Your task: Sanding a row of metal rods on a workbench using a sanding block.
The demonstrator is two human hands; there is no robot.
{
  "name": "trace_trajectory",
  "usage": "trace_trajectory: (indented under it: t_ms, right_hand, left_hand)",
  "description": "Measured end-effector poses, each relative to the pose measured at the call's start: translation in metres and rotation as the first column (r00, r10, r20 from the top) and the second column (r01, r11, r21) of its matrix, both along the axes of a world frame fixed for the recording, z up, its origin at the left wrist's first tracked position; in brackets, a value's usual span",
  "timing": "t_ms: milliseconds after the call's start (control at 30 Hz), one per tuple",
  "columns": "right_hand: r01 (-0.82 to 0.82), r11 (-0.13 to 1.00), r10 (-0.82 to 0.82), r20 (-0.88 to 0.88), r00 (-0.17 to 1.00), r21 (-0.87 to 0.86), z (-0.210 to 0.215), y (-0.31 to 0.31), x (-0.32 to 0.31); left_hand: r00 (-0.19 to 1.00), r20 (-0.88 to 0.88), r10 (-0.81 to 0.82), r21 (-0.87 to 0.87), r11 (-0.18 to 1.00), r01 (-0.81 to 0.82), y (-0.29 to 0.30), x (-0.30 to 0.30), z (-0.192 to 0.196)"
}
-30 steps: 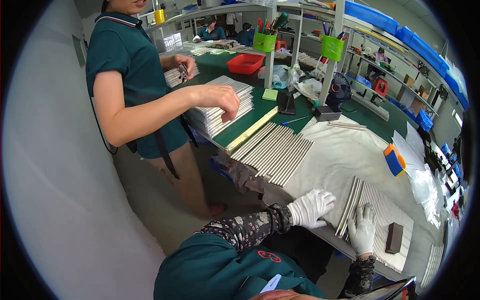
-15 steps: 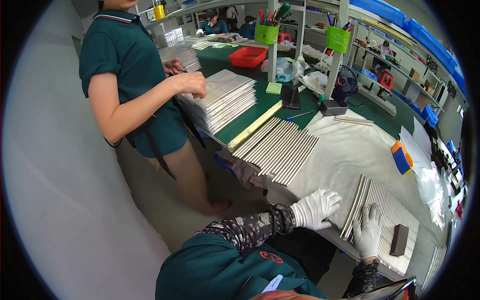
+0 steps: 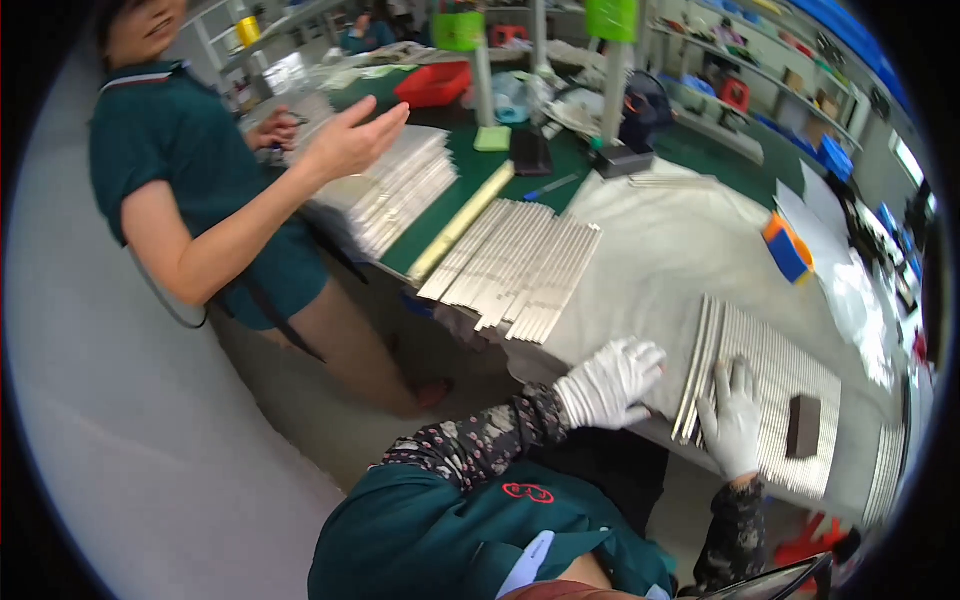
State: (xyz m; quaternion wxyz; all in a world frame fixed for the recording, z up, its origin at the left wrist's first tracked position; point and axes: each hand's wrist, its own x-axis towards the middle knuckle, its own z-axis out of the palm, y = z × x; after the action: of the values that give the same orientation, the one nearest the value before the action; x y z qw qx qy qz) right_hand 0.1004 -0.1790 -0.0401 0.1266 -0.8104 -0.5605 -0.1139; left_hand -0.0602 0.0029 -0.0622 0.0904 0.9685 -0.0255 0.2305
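Head view: a worker in white gloves bends over a cloth-covered bench (image 3: 660, 240) in the lower right of the frame. The left hand (image 3: 610, 382) comes in from the lower centre on a patterned sleeve, its fingers loosely curled and lying on the cloth at the bench's near edge, gripping nothing. The right hand (image 3: 732, 415) rises from the lower edge with the forearm nearly upright in the frame; its fingers are spread flat, palm down, on the left end of a row of metal strips (image 3: 770, 390).

The strips lie side by side, touching, their long axes running from the near edge of the bench up and slightly right toward the centre of the frame. A few at the left margin of the row splay away from the rest, just beside the right hand's thumb and between the two hands. The left hand sits just left of the row, not touching it. A dark block (image 3: 803, 425) rests on the strips to the right of the right hand.

A second batch of strips (image 3: 520, 265) lies at centre frame, overhanging the bench edge. At upper left a person in a green shirt holds an open hand (image 3: 350, 140) above a stack (image 3: 395, 190) of the same metal pieces.
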Motion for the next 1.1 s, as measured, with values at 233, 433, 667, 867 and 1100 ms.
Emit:
trace_trajectory:
  t_ms: [233, 433, 667, 867, 1100]
  right_hand:
    - [-0.020, 1.000, 0.020, -0.013, 1.000, -0.020, 0.008, 0.014, 0.005]
    - [0.011, 0.998, -0.013, -0.044, 0.999, -0.057, 0.005, 0.000, 0.002]
    - [-0.120, 0.988, 0.101, -0.181, 0.978, -0.097, 0.023, -0.024, -0.014]
    - [-0.074, 0.986, 0.044, -0.188, 0.981, -0.151, 0.015, -0.031, -0.018]
    - [-0.051, 0.989, 0.027, -0.164, 0.986, -0.141, 0.014, -0.024, -0.018]
  left_hand:
    - [0.992, -0.126, 0.021, 0.012, 1.000, -0.019, 0.008, -0.005, 0.021]
    - [0.970, -0.230, -0.076, -0.014, 0.997, 0.074, 0.005, 0.034, 0.054]
    - [0.852, -0.524, 0.000, 0.123, 0.990, 0.076, 0.033, 0.108, 0.030]
    - [0.877, -0.462, -0.132, 0.152, 0.962, 0.226, 0.022, 0.140, 0.018]
    - [0.923, -0.257, -0.287, -0.103, 0.958, 0.269, 0.056, 0.175, 0.020]
